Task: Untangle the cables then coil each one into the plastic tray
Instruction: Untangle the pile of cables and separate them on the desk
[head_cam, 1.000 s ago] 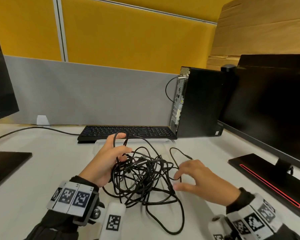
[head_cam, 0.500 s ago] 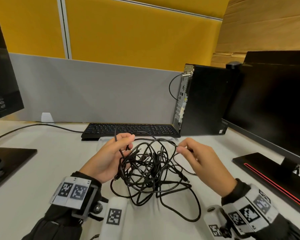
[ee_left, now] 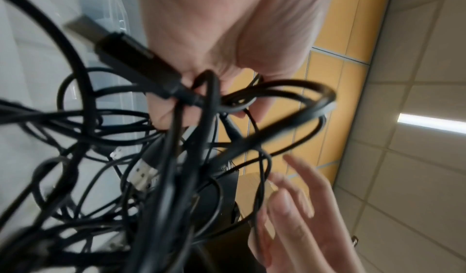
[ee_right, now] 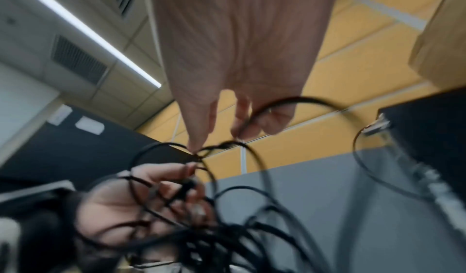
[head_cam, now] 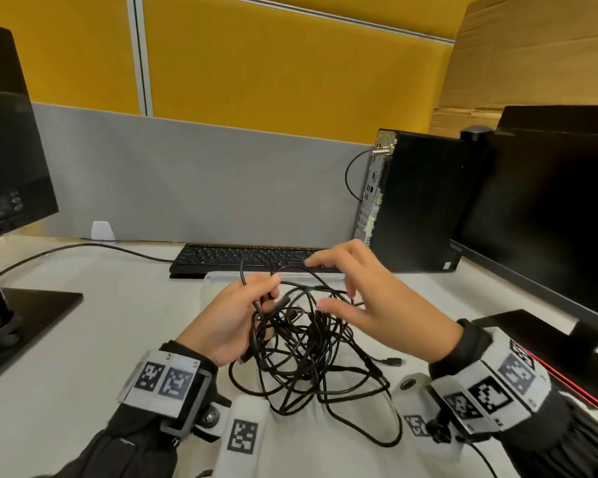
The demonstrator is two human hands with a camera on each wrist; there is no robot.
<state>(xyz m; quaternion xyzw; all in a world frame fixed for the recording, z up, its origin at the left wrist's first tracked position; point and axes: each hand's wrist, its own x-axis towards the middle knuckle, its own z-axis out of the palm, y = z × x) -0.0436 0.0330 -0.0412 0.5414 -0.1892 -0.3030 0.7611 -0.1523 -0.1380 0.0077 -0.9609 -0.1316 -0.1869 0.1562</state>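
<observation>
A tangle of thin black cables [head_cam: 308, 343] lies on the white desk, over the near part of a clear plastic tray [head_cam: 218, 276]. My left hand [head_cam: 270, 288] grips a bunch of strands at the tangle's upper left and holds them a little above the desk. A USB plug [ee_left: 83, 26] sticks out by its palm. My right hand [head_cam: 339, 291] hovers over the top right of the tangle with index finger and thumb spread. Its curled middle fingers [ee_right: 242, 116] hook one looping strand. A small plug end [head_cam: 392, 362] lies loose on the right.
A black keyboard [head_cam: 242, 257] sits just behind the tray, with a black computer tower [head_cam: 422, 201] to its right. A monitor [head_cam: 549, 219] and its base [head_cam: 549, 343] fill the right side. Another monitor [head_cam: 11, 150] and its base [head_cam: 25, 312] stand at left.
Both hands have risen and moved away from me with the tangle. My right hand went from the tangle's right side to its top and now hooks a strand there.
</observation>
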